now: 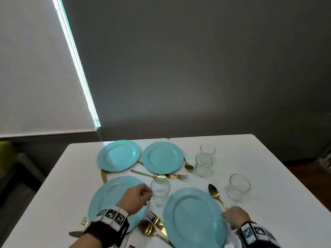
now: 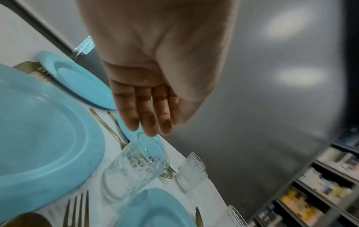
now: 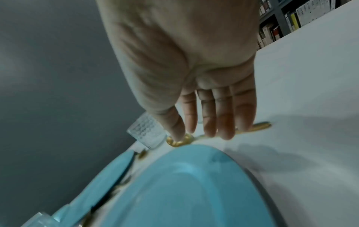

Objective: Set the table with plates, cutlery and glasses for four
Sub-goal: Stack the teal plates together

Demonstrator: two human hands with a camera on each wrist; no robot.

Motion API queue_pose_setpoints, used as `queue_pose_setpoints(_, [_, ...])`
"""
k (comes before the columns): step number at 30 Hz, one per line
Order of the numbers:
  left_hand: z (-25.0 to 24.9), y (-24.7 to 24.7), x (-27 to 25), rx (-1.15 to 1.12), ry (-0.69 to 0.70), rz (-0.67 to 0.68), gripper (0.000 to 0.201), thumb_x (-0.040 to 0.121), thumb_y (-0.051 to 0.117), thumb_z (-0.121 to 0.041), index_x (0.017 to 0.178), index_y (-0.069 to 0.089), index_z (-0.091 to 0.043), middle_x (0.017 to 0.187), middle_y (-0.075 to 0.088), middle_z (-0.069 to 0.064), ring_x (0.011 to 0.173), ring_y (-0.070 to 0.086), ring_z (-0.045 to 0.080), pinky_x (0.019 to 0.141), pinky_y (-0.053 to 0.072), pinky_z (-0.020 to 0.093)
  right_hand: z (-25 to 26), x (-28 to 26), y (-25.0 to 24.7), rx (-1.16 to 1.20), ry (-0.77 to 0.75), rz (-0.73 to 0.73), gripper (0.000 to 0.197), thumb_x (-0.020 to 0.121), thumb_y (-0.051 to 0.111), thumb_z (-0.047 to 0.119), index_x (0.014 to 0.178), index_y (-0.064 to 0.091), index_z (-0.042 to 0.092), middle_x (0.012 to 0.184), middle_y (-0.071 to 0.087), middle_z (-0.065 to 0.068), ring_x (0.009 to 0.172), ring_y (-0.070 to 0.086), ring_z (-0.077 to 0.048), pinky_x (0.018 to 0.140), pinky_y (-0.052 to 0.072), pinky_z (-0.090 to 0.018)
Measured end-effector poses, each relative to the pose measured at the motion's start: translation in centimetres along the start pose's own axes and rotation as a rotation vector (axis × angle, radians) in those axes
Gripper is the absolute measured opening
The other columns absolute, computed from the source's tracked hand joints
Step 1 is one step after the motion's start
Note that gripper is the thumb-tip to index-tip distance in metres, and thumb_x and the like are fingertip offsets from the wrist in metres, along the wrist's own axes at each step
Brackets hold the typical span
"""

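Four blue plates lie on the white table: far left, far right, near left and near right. A clear glass stands between the two near plates. My left hand hovers beside its rim, fingers relaxed and holding nothing. A gold spoon lies right of the near right plate. My right hand hangs over its handle with straight fingers. Whether they touch the handle is unclear.
Three more glasses stand on the right: two at the back and one nearer. Gold forks and a spoon lie mid-table. A fork and spoon lie between the near plates.
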State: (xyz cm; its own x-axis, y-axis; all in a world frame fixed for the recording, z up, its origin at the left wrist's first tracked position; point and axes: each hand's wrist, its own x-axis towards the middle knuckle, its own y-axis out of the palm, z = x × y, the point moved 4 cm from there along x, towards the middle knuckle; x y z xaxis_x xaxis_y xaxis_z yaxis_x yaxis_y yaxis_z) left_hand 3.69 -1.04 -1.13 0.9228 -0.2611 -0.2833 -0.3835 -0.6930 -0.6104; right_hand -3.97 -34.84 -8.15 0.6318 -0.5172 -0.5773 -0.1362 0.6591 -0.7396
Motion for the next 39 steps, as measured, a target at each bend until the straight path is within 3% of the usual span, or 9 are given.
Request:
queue_pose_setpoints(4, [0.1, -0.2, 1.5, -0.119, -0.071, -0.146, 0.021, 0.089, 0.058, -0.015, 0.073, 0.054, -0.027, 0.075, 0.064, -0.002, 0.067, 0.062, 0.016, 0.073, 0.053, 0.026, -0.8, 0.2, 1.7, -0.042, 0.086, 0.037, 0.040, 0.084, 0.062, 0.028, 0.112, 0.057, 0.001, 0.111, 0.065, -0.014, 0.088, 0.057, -0.024, 0.066, 0.040, -0.021])
queue_pose_setpoints(10, [1.8, 0.9, 1.8, -0.168, -0.171, -0.193, 0.002, 0.090, 0.057, -0.014, 0.089, 0.059, -0.015, 0.084, 0.064, 0.004, 0.064, 0.059, 0.013, 0.055, 0.045, 0.013, -1.5, 0.2, 3.4, 0.031, 0.115, 0.037, 0.053, 0.079, 0.068, 0.034, 0.117, 0.058, -0.002, 0.107, 0.066, -0.015, 0.085, 0.062, -0.026, 0.075, 0.055, -0.029])
queue_pose_setpoints(14, [2.6, 1.2, 1.8, -0.172, -0.211, -0.210, 0.004, 0.091, 0.056, -0.013, 0.094, 0.058, -0.013, 0.088, 0.063, 0.005, 0.066, 0.058, 0.011, 0.050, 0.042, 0.010, -2.9, 2.0, 4.3, 0.103, 0.095, 0.104, 0.050, 0.072, 0.074, 0.036, 0.103, 0.065, -0.002, 0.098, 0.070, -0.015, 0.087, 0.069, -0.030, 0.078, 0.059, -0.037])
queue_pose_setpoints(18, [2.9, 1.4, 2.1, -0.165, -0.234, -0.220, 0.008, 0.091, 0.056, -0.014, 0.098, 0.059, -0.011, 0.090, 0.062, 0.006, 0.072, 0.060, 0.014, 0.051, 0.043, 0.010, -2.6, 0.8, 3.7, 0.304, 0.077, 0.210, 0.023, 0.086, 0.067, 0.020, 0.081, 0.062, -0.002, 0.080, 0.067, -0.017, 0.079, 0.069, -0.034, 0.062, 0.057, -0.037])
queue_pose_setpoints(21, [3.1, 1.6, 2.3, -0.174, -0.259, -0.236, 0.014, 0.092, 0.056, -0.015, 0.103, 0.060, -0.010, 0.092, 0.063, 0.006, 0.077, 0.061, 0.017, 0.054, 0.044, 0.012, -2.4, 0.3, 2.6, 0.535, 0.048, 0.287, 0.015, 0.095, 0.055, 0.013, 0.089, 0.057, 0.000, 0.090, 0.064, -0.020, 0.084, 0.063, -0.037, 0.069, 0.054, -0.045])
queue_pose_setpoints(25, [3.2, 1.8, 2.7, -0.195, -0.283, -0.264, 0.017, 0.092, 0.055, -0.016, 0.106, 0.060, -0.009, 0.094, 0.063, 0.007, 0.075, 0.061, 0.016, 0.055, 0.044, 0.013, -1.6, -0.4, 0.0, 0.660, -0.048, 0.326, 0.020, 0.101, 0.042, 0.020, 0.102, 0.055, 0.005, 0.095, 0.064, -0.019, 0.081, 0.060, -0.033, 0.063, 0.052, -0.039])
queue_pose_setpoints(30, [4.0, 1.2, 3.1, -0.141, -0.326, -0.366, 0.024, 0.091, 0.055, -0.019, 0.112, 0.060, -0.010, 0.105, 0.066, 0.010, 0.100, 0.063, 0.025, 0.091, 0.049, 0.031, 0.5, -1.1, -5.4, 0.562, -0.255, 0.215, 0.026, 0.101, 0.041, 0.026, 0.097, 0.052, 0.003, 0.078, 0.057, -0.016, 0.061, 0.052, -0.023, 0.051, 0.038, -0.026])
queue_pose_setpoints(34, [5.9, -0.7, 2.9, -0.055, -0.424, -0.445, 0.035, 0.090, 0.056, -0.018, 0.123, 0.055, -0.006, 0.122, 0.061, 0.014, 0.118, 0.054, 0.029, 0.101, 0.039, 0.033, 3.7, -2.7, -9.9, 0.608, -0.378, -0.004, 0.026, 0.101, 0.041, 0.028, 0.088, 0.051, 0.008, 0.091, 0.056, -0.021, 0.069, 0.050, -0.023, 0.060, 0.038, -0.031])
queue_pose_setpoints(39, [11.0, -3.7, 3.1, 0.126, -0.641, -0.395, 0.051, 0.088, 0.057, -0.025, 0.131, 0.042, -0.001, 0.134, 0.050, 0.020, 0.126, 0.047, 0.034, 0.105, 0.038, 0.037, 9.0, -5.4, -11.2, 0.839, -0.428, -0.153, 0.021, 0.102, 0.038, 0.025, 0.106, 0.052, 0.010, 0.089, 0.054, -0.006, 0.075, 0.049, -0.022, 0.067, 0.041, -0.030])
